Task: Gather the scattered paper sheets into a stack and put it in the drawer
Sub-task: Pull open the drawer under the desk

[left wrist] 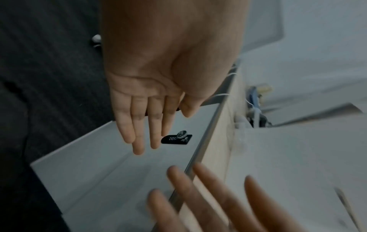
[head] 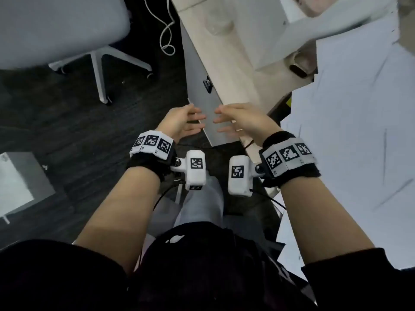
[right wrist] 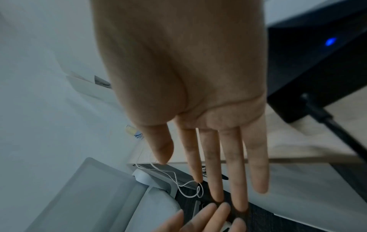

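Several white paper sheets point(head: 354, 142) lie scattered and overlapping on the light wood desk point(head: 226, 63) at the right. Below the desk's edge is the grey drawer front point(head: 203, 102) with a small black lock point(head: 207, 85); the drawer is shut. Both hands hover in front of it, palms facing each other, holding nothing. My left hand point(head: 188, 122) has straight fingers point(left wrist: 139, 133) just short of the lock point(left wrist: 176, 138). My right hand point(head: 229, 122) is spread with straight fingers point(right wrist: 234, 164), close to the desk edge. The sheets point(left wrist: 298, 164) show blurred in the left wrist view.
A grey office chair point(head: 56, 30) stands on the dark floor at the far left, with a white cable point(head: 167, 30) beside it. A grey box point(head: 20, 182) sits on the floor at the left. A black device with a blue light point(right wrist: 317, 55) is under the desk.
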